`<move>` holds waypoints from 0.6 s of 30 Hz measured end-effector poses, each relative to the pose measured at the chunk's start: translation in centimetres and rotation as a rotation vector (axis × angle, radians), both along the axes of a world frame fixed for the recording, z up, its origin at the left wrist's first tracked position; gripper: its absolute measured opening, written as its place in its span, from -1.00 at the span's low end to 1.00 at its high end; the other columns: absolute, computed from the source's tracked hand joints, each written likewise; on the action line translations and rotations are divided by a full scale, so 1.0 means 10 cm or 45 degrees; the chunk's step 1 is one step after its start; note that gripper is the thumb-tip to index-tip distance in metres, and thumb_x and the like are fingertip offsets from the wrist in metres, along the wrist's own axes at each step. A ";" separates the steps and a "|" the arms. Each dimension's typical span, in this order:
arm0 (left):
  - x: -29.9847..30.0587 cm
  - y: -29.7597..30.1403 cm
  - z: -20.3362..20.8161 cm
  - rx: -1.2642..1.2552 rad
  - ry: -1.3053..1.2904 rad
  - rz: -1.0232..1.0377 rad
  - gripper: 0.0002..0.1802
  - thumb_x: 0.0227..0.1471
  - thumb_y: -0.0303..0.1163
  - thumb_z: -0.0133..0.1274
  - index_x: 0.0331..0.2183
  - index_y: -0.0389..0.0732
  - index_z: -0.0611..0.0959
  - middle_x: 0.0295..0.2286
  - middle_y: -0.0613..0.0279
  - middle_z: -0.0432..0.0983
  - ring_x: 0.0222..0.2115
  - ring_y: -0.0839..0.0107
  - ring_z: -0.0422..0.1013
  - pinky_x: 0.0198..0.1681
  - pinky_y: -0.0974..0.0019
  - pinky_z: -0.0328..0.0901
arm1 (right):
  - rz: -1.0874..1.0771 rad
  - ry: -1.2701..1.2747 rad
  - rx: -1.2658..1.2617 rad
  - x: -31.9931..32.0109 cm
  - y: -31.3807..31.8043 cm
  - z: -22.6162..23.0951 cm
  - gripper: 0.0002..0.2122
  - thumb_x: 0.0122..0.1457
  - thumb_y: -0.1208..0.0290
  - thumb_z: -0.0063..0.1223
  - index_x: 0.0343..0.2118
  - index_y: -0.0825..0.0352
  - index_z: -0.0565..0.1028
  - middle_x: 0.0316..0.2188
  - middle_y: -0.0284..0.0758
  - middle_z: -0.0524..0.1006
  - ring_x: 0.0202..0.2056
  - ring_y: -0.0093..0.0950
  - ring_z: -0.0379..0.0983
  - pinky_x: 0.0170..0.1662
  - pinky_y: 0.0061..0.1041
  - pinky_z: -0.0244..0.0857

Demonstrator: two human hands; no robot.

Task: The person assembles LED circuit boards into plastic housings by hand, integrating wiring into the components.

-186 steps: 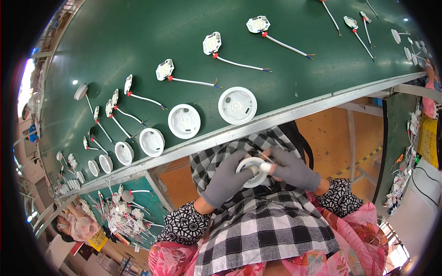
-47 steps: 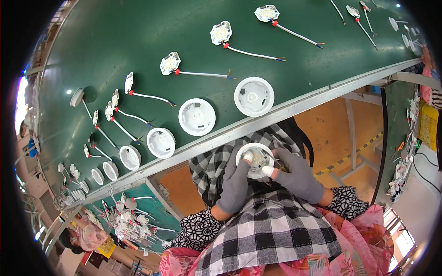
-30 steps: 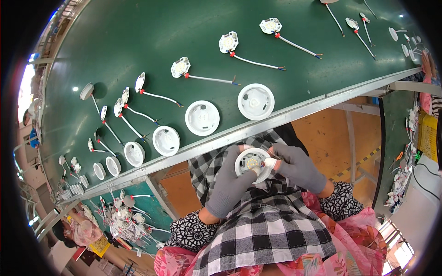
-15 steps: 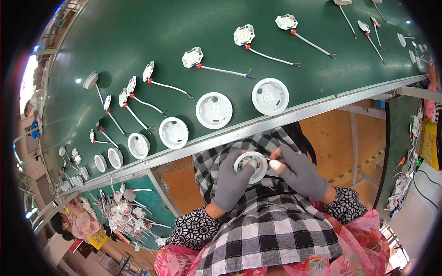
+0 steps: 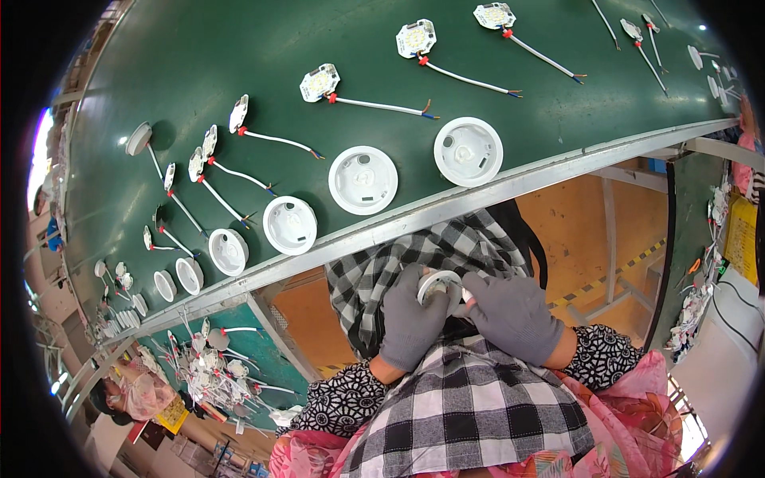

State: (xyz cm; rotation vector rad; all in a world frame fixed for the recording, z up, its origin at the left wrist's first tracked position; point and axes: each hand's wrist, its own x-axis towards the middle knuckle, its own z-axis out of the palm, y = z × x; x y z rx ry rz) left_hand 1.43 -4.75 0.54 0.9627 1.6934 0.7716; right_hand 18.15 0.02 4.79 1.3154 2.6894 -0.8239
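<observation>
Above my lap, a white round lamp housing (image 5: pixel 431 280) is tilted between my two grey-gloved hands. My left hand (image 5: pixel 412 320) grips it from the left, its thumb reaching in over the rim. The curled fingers of my right hand (image 5: pixel 514 317) are closed at the housing's right edge, with something white at a fingertip that I cannot make out. Both hands hide much of the housing. On the green table just beyond, more white housings lie along the edge, the closest being one (image 5: pixel 468 151) with its hollow side up.
Octagonal LED boards with white cables (image 5: pixel 321 83) lie spaced over the green table (image 5: pixel 263 48). Its metal edge (image 5: pixel 446 209) runs in front of me. A pile of cabled lamp parts (image 5: pixel 211 358) sits at lower left, near another person (image 5: pixel 135 390). More cabled parts (image 5: pixel 693 307) lie at right.
My right hand has moved in against the housing, its fingers now curled at the rim. The housing has tilted and shows less of its inside. The view has shifted slightly.
</observation>
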 end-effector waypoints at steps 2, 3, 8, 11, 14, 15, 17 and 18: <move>0.00 0.01 0.02 0.003 0.019 -0.015 -0.76 -0.08 -0.45 0.10 -0.30 -0.35 0.54 -0.48 -0.12 0.56 -0.48 0.06 0.55 -0.42 0.20 0.38 | 0.019 -0.017 0.000 -0.03 -0.01 0.00 -0.83 0.11 0.29 0.07 -0.34 0.27 0.40 -0.71 -0.31 0.42 -0.68 -0.36 0.42 -0.63 -0.39 0.23; 0.00 0.01 0.03 0.010 0.037 -0.029 -0.76 -0.08 -0.45 0.10 -0.30 -0.35 0.54 -0.47 -0.13 0.56 -0.47 0.03 0.55 -0.42 0.18 0.38 | -0.021 -0.056 -0.049 -0.05 -0.02 0.02 -0.83 0.11 0.30 0.07 -0.32 0.25 0.41 -0.70 -0.30 0.43 -0.65 -0.33 0.44 -0.59 -0.36 0.24; 0.01 0.00 0.03 0.008 0.101 -0.068 -0.76 -0.09 -0.47 0.10 -0.30 -0.34 0.54 -0.44 -0.14 0.56 -0.45 -0.01 0.54 -0.41 0.14 0.39 | -0.092 -0.074 -0.130 -0.09 -0.01 0.00 -0.83 0.10 0.31 0.08 -0.31 0.24 0.42 -0.69 -0.26 0.44 -0.62 -0.27 0.46 -0.54 -0.32 0.25; 0.00 0.01 0.03 0.010 0.089 -0.075 -0.77 -0.07 -0.45 0.10 -0.31 -0.34 0.54 -0.46 -0.09 0.57 -0.47 0.11 0.54 -0.41 0.19 0.38 | -0.159 0.090 -0.127 -0.05 0.01 -0.08 -0.85 0.08 0.33 0.09 -0.35 0.26 0.43 -0.70 -0.24 0.44 -0.61 -0.25 0.46 -0.52 -0.30 0.27; 0.00 0.01 -0.01 0.019 0.093 -0.093 -0.77 -0.04 -0.42 0.10 -0.31 -0.35 0.54 -0.49 -0.03 0.57 -0.50 0.25 0.53 -0.42 0.27 0.37 | -0.153 0.217 -0.105 -0.03 0.05 -0.10 -0.85 0.05 0.38 0.07 -0.36 0.32 0.43 -0.72 -0.24 0.44 -0.62 -0.24 0.48 -0.52 -0.29 0.34; 0.01 0.01 -0.03 0.022 0.106 -0.104 -0.78 -0.04 -0.43 0.10 -0.31 -0.35 0.55 -0.49 -0.02 0.57 -0.50 0.26 0.52 -0.42 0.28 0.37 | -0.142 0.192 -0.090 -0.03 0.05 -0.09 -0.86 0.04 0.39 0.07 -0.38 0.31 0.43 -0.72 -0.24 0.44 -0.62 -0.27 0.48 -0.52 -0.31 0.34; -0.01 0.04 -0.05 0.014 0.065 -0.120 -0.78 -0.04 -0.43 0.10 -0.31 -0.34 0.55 -0.50 -0.01 0.56 -0.50 0.27 0.52 -0.41 0.28 0.36 | -0.131 0.169 -0.073 -0.05 0.07 -0.05 -0.88 0.04 0.40 0.07 -0.40 0.31 0.44 -0.72 -0.25 0.45 -0.62 -0.30 0.49 -0.52 -0.33 0.34; -0.01 0.06 -0.05 0.007 0.025 -0.135 -0.79 -0.04 -0.43 0.10 -0.32 -0.34 0.55 -0.50 -0.01 0.56 -0.50 0.29 0.51 -0.41 0.29 0.35 | -0.092 0.060 -0.089 -0.05 0.08 0.01 -0.87 0.06 0.37 0.08 -0.39 0.29 0.42 -0.72 -0.24 0.44 -0.62 -0.28 0.48 -0.52 -0.31 0.32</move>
